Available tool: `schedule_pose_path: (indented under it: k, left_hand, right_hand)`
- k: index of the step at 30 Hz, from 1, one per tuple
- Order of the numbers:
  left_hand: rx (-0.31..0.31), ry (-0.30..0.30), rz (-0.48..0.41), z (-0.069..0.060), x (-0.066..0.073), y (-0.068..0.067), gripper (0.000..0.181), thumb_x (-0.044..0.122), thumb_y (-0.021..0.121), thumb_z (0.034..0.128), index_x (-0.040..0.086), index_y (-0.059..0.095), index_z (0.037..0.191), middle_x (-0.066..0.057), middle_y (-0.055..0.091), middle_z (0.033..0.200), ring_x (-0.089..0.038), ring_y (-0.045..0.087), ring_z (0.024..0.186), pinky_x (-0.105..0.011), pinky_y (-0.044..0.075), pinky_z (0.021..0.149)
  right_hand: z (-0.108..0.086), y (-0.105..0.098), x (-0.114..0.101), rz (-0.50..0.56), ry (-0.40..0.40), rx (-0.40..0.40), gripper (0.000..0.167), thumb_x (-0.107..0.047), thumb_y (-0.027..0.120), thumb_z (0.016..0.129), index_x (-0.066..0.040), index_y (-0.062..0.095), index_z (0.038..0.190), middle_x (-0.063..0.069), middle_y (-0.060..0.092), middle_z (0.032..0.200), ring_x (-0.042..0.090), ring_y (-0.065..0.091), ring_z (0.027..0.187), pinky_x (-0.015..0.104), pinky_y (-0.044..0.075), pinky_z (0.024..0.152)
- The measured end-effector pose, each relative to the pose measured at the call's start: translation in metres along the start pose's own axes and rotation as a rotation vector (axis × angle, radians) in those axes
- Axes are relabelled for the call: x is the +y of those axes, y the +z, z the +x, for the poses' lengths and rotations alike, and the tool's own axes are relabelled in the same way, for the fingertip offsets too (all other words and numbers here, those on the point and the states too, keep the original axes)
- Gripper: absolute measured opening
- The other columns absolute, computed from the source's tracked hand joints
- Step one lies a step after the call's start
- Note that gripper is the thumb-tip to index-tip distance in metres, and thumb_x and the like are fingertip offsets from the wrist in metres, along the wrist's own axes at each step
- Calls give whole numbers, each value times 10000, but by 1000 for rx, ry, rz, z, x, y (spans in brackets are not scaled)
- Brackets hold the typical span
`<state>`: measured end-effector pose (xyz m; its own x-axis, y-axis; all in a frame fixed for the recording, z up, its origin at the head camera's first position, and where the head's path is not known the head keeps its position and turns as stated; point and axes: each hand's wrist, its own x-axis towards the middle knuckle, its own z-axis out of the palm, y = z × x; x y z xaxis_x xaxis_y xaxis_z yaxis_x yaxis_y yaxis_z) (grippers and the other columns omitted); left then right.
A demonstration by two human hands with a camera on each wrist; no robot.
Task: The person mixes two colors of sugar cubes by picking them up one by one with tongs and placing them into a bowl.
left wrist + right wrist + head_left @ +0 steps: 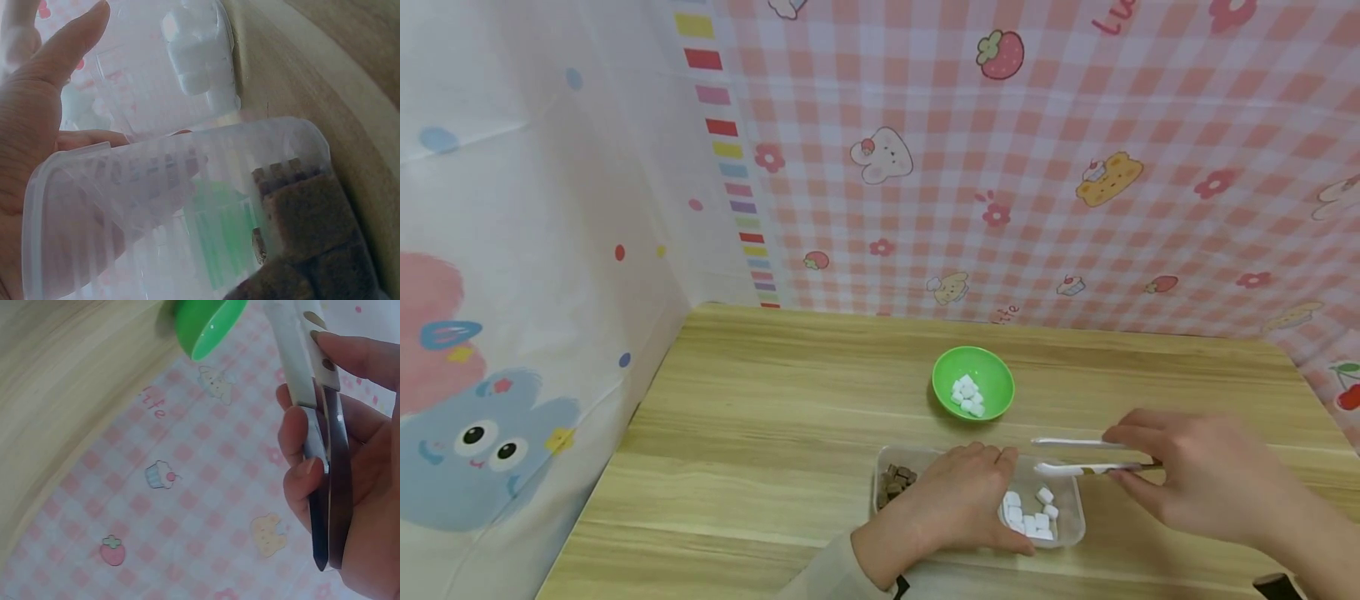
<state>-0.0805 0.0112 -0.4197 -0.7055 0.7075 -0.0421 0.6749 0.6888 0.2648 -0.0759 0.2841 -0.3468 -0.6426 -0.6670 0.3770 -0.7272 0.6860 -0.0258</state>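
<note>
A clear plastic container holds brown cubes at its left end and white cubes at its right. My left hand grips across the container's middle, thumb at the near side and fingers toward the far side, hiding part of it. The left wrist view shows brown cubes close up behind the see-through wall. My right hand holds white-tipped metal tongs, their tips apart and pointing left over the container's far right part. Nothing shows between the tips.
Beyond the container, a green bowl with several white cubes stands on the wood-grain table. A pink checked cloth hangs behind the table, and a white patterned cloth hangs on the left.
</note>
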Motion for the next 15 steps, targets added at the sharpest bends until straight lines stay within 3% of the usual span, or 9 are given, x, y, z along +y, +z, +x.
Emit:
schedule_pose_path:
  k: [3, 6, 7, 11, 15]
  left_hand:
    - [-3, -3, -2, -1, 0, 0, 961, 726, 820, 744, 78, 590, 1416, 27, 680, 1213, -94, 617, 1091, -260, 501, 990]
    - [-4, -6, -2, -1, 0, 0, 986, 726, 817, 748, 74, 574, 1448, 10, 677, 1269, -108, 619, 1131, -268, 501, 1006]
    - [-5, -7, -3, -1, 1, 0, 992, 725, 816, 751, 74, 568, 1457, 5, 672, 1291, -112, 618, 1147, -271, 499, 1014]
    - [-7, -5, -7, -2, 1, 0, 985, 719, 815, 757, 77, 564, 1461, 3, 673, 1291, -115, 620, 1143, -271, 503, 1006]
    - [8, 7, 7, 0, 0, 0, 939, 726, 819, 746, 91, 592, 1400, 34, 682, 1161, -97, 623, 1038, -253, 522, 922]
  right_hand:
    - [1, 1, -4, -21, -27, -16, 310, -484, 786, 877, -176, 797, 913, -129, 708, 887, -122, 507, 609, 149, 402, 452]
    - [2, 4, -8, -37, -39, -33, 293, -279, 901, 647, -170, 782, 892, -142, 672, 853, -130, 434, 605, 148, 363, 440]
    - [3, 6, -10, -41, -44, -35, 307, -250, 904, 617, -168, 775, 883, -145, 659, 841, -128, 418, 602, 152, 357, 438]
    - [5, 14, -15, -60, -70, -42, 290, -198, 887, 595, -175, 726, 836, -165, 586, 779, -99, 367, 589, 182, 338, 437]
    - [7, 23, -19, -83, -74, -76, 295, -178, 883, 587, -195, 667, 787, -164, 519, 735, -49, 324, 559, 212, 292, 427]
